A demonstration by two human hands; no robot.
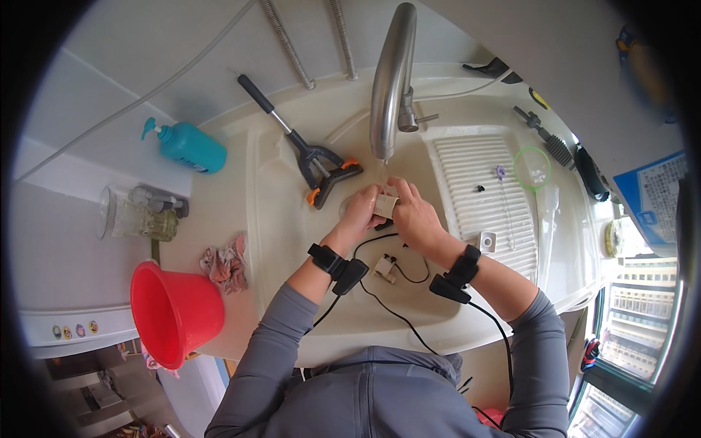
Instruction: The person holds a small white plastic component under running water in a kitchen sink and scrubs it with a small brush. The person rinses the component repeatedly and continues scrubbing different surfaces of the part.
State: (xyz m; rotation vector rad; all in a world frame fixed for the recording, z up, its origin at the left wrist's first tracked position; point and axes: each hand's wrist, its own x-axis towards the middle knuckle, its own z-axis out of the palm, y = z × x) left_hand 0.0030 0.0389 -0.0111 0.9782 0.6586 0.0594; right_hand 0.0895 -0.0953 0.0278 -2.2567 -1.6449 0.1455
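Under the running tap (385, 104), I hold a small cream-coloured part (386, 207), slotted along its side, between both hands. My left hand (361, 208) grips its left end, and my right hand (417, 216) closes around the right end. Water falls from the spout onto my fingers, which hide much of the part. Below my hands, a small pump-like device (385, 268) with a black cable lies on the floor of the sink basin (339, 306). A small white square piece (486, 242) rests on the ribbed washboard (471, 164) at right.
A black squeegee-like tool (312, 153) with orange tips leans in the basin at left. Around the left rim are a teal pump bottle (193, 148), a glass jar (137, 219), a crumpled cloth (225, 264) and a red bucket (191, 312). A green-rimmed net (532, 168) lies at right.
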